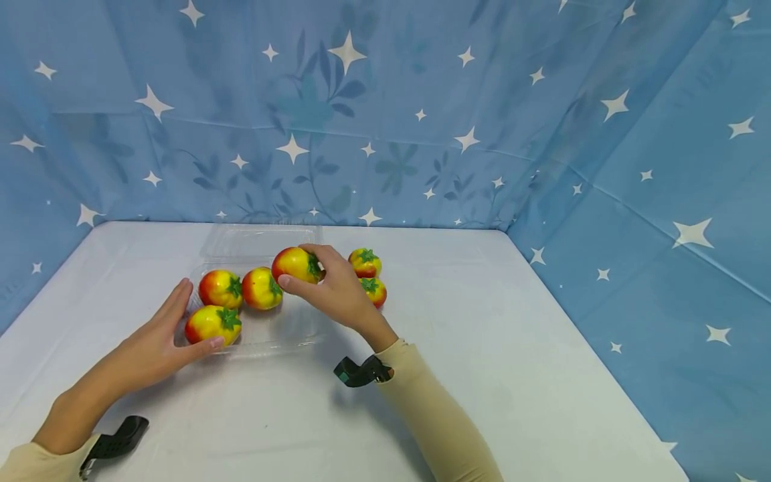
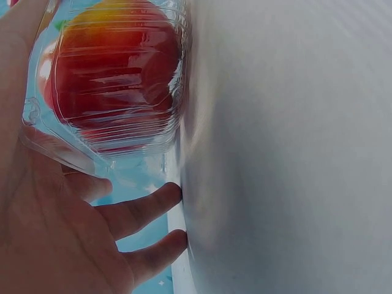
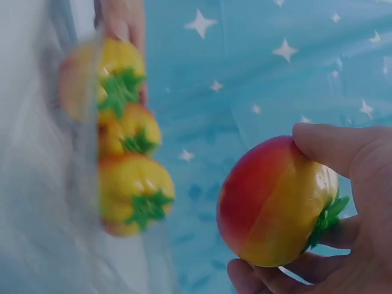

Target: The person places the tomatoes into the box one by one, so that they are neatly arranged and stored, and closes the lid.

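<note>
My right hand holds a red-and-yellow persimmon-like fruit with a green leafy top, above the right part of a clear plastic clamshell box. In the right wrist view, thumb and fingers grip this fruit from opposite sides. Three similar fruits lie inside the box: one at the back left, one at the front left, one near the middle. Against the box's left side rests my left hand, fingers extended and thumb along the front. The left wrist view shows its spread fingers beside the clear wall.
Two more such fruits, a farther one and a nearer one, lie right of the box, partly behind the right hand. The box's lid lies folded back. A blue star-patterned curtain stands behind the white table.
</note>
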Tool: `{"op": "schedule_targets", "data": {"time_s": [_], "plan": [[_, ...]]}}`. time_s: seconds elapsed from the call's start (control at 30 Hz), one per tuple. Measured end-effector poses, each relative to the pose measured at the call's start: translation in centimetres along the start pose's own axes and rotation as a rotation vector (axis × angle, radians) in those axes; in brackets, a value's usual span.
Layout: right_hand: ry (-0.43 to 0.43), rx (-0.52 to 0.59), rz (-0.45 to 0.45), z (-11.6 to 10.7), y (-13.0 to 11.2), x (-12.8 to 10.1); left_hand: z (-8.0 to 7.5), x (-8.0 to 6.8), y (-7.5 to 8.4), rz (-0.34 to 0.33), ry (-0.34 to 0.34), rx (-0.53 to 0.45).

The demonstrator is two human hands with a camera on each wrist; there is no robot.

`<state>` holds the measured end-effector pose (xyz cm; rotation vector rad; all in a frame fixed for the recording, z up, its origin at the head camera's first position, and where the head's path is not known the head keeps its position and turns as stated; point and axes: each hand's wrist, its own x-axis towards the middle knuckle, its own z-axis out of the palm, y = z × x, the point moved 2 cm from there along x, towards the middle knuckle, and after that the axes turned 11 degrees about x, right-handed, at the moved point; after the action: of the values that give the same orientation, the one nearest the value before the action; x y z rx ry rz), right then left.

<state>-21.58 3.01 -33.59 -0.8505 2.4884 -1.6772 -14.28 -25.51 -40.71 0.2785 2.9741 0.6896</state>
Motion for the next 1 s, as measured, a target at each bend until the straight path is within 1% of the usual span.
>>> {"op": "schedule_targets", "data": {"time_s": [0.1, 0.2, 0.37, 0.53, 0.8, 1.0], "plan": [[-0.054, -0.002, 0.020, 1.3, -0.1, -0.2, 0.0, 0.0, 0.0, -0.004, -0.003, -0.004], [-0.109, -0.011, 0.013, 2.3, -0.1, -0.4, 0.0, 0.0, 0.1, -0.007, -0.006, -0.007], [-0.166, -0.054, 0.019, 3.7, -0.2, -0.7, -0.1, 0.0, 0.2, -0.004, 0.000, -0.004], [-0.197, -0.074, 0.040, 4.6, -0.1, -0.9, -0.3, -0.1, 0.3, 0.003, 0.000, 0.003], [-0.239, -0.086, 0.020, 5.6, 0.6, -1.1, -0.3, -0.2, 0.3, 0.005, -0.002, -0.011], [-0.233, -0.134, 0.047, 6.0, 0.8, -1.2, -0.3, -0.1, 0.3, 0.006, -0.002, -0.012]]}}
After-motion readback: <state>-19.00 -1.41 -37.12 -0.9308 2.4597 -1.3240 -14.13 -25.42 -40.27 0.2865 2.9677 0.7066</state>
